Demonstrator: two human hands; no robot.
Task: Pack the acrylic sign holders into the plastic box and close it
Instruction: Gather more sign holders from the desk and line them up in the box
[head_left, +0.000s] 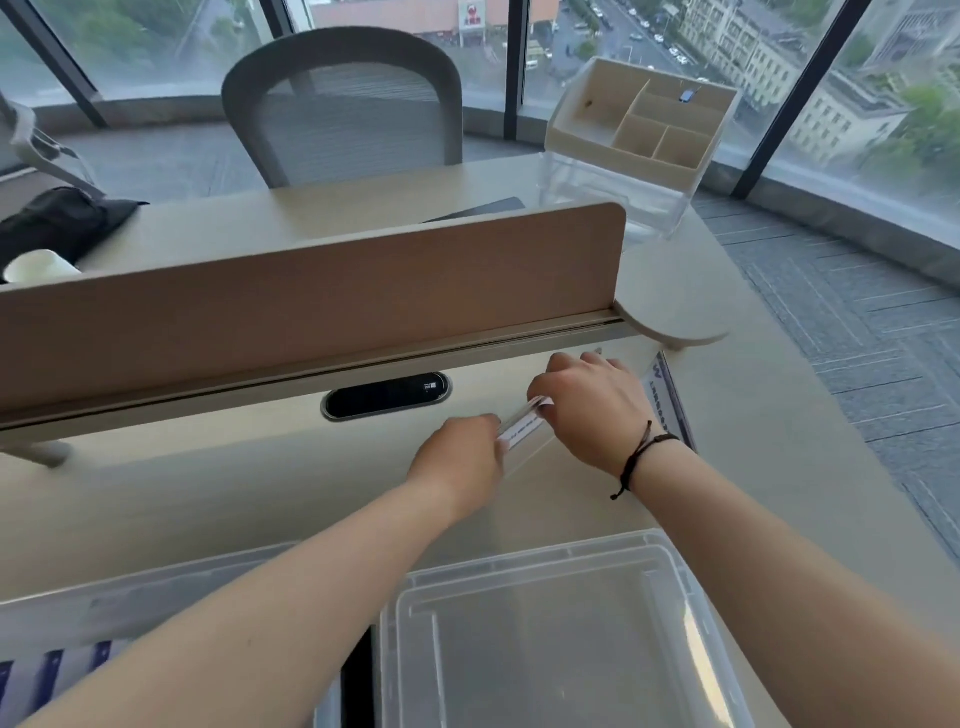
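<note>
Where the fingers meet: both hands close on one clear acrylic sign holder (522, 428), held just above the desk (208, 499) in the middle of the scene.
Left hand (457, 457): its fingers curl around the near-left end of the holder; the fingertips are hidden behind the hand and blurred.
Right hand (587, 410): thumb and fingers pinch the far-right end of the holder, the other fingers (566, 361) stretched toward the far side; a dark cord bracelet (641, 452) circles the wrist.
Sign holder: transparent, tilted, with a white printed strip along its upper edge; text too small to read.
Second sign holder (667, 400): lies flat on the desk just right of the right hand, with a white and blue printed insert.
Plastic box lid (545, 623): clear, near the viewer at the right, lying on the desk under the right forearm.
Plastic box (130, 608): clear, at the near left, partly hidden by the left forearm; blue-and-white items show inside, unclear.
Cable slot (387, 396): dark oval in the desk, left of the hands.
Partition (311, 291): tan panel standing on the far side of the hands.
Beyond the partition: a grey mesh chair (343, 104), a beige desk organiser (641, 119) on a clear stand at far right, a black bag (57, 223) and a white cup (39, 265) at far left.
</note>
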